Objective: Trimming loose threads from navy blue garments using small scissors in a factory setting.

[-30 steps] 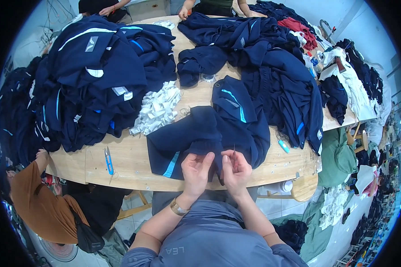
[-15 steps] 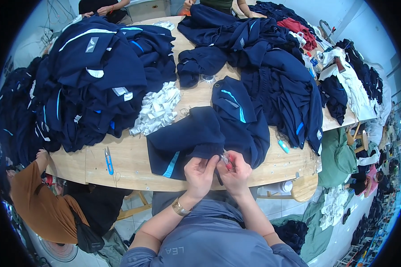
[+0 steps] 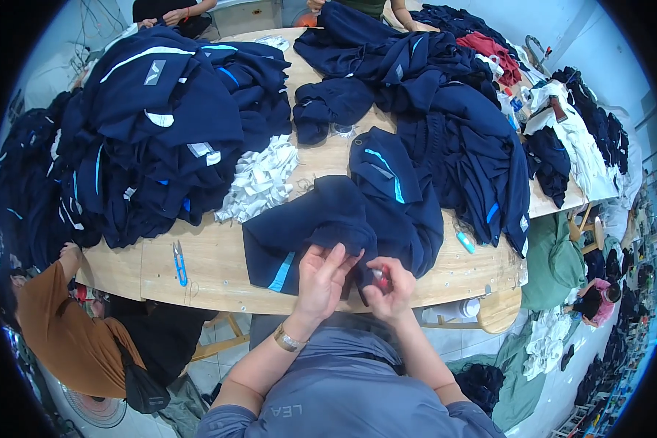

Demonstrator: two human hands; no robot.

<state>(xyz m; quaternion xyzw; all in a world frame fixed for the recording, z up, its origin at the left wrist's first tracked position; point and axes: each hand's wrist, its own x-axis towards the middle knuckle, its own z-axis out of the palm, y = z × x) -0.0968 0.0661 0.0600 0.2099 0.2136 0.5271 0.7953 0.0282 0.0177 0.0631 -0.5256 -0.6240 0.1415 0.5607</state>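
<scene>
A navy garment with a light-blue stripe lies at the table's front edge. My left hand has thumb and fingers closed on the gathered edge of the garment. Just to its right, my right hand curls around small red-handled thread snips, mostly covered by the fingers. A gap separates the snips from my left fingers. Behind lies another part of navy cloth with a light-blue strip.
A tall heap of navy garments fills the left; more navy garments lie right. White scraps sit between. Blue thread snips and a turquoise marker-like item rest on the table. A co-worker in brown is at left.
My hands have moved apart; the right one with the snips has drawn slightly right and down. My left hand has shifted up a little on the cloth edge.
</scene>
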